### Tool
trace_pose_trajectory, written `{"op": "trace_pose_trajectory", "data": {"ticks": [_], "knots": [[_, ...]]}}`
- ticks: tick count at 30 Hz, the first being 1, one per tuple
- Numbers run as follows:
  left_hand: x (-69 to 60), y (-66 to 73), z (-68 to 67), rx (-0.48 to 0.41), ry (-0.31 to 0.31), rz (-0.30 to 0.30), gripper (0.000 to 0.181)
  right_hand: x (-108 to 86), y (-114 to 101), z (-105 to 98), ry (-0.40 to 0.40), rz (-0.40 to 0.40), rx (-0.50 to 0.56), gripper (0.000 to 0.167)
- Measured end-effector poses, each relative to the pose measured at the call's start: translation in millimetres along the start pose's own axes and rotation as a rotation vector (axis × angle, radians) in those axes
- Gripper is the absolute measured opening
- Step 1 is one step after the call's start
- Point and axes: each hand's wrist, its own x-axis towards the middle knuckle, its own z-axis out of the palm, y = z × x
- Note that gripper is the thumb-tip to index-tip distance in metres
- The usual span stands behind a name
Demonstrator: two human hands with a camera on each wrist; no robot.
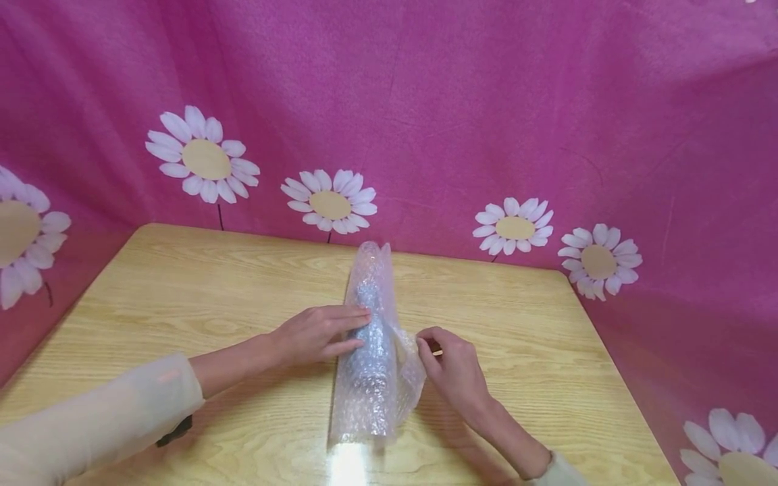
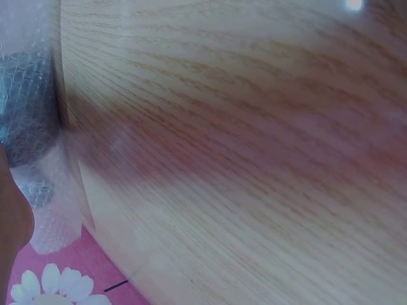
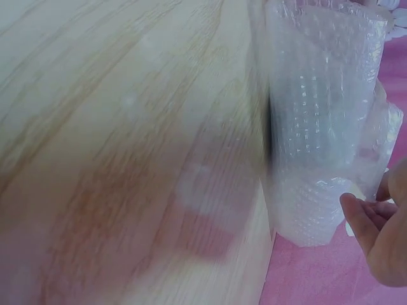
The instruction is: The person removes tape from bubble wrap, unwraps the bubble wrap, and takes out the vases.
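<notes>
A roll of clear bubble wrap (image 1: 367,405) lies lengthwise on the wooden table, around a bluish-grey, bottle-like object (image 1: 372,341). Through the layers, the left wrist view shows that wrapped object (image 2: 28,105) as dark and rounded; its exact kind is hidden. My left hand (image 1: 316,334) rests on the roll's left side, fingers extended across it. On the other side, my right hand (image 1: 457,368) pinches the loose edge of the wrap between thumb and fingers, and this flap stands away from the roll. The right wrist view shows the right hand (image 3: 381,232) beside the wrap (image 3: 318,121).
The light wooden table (image 1: 243,290) has rounded far corners. Behind it and at both sides hangs a pink cloth (image 1: 425,101) printed with white daisies. The roll's far end reaches near the table's back edge. Glare shows near the roll's front end.
</notes>
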Motion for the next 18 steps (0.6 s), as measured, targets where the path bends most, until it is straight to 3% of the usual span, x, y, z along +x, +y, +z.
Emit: {"op": "trace_pose_trajectory", "data": {"ticks": [11,18], "knots": [[2.3,1.4,-2.9,0.010,-0.035,-0.008,0.046,3.2,-9,2,-0.047,0.046,0.097,0.011],[3.9,1.4,-4.1,0.016,-0.059,-0.012,0.047,7.0,-15,6,-0.071,-0.001,0.147,0.015]]}}
